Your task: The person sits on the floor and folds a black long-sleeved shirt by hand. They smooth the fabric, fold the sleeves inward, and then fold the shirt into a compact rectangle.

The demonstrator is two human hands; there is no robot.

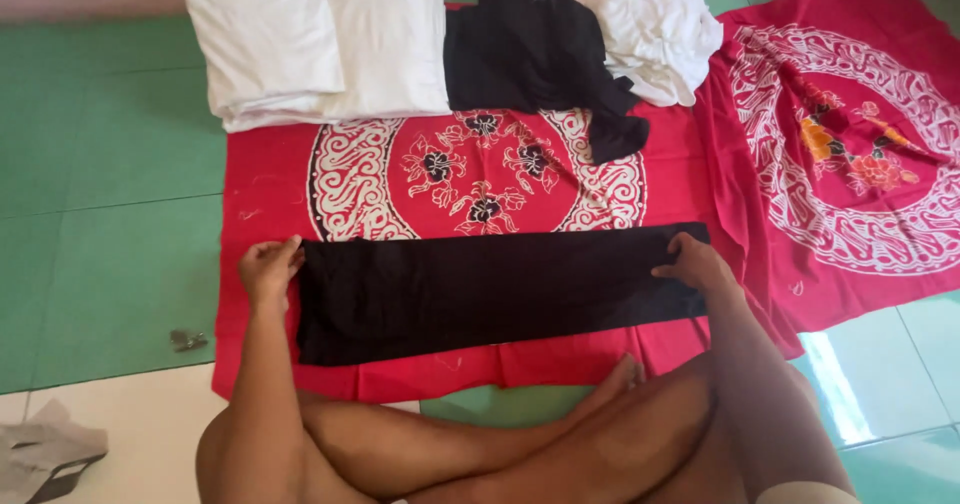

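Observation:
A long black garment (490,289) lies folded in a flat strip across a red patterned cloth (480,179) on the floor. My left hand (268,269) grips its left end at the upper corner. My right hand (693,264) presses and holds its right end. My crossed bare legs (480,444) sit just in front of the strip.
White folded fabric (320,39) lies at the back left, a crumpled black garment (540,54) and a white one (650,24) beside it. A second red patterned cloth (850,154) spreads to the right. Green tiled floor (110,194) surrounds; a grey cloth (45,449) lies at lower left.

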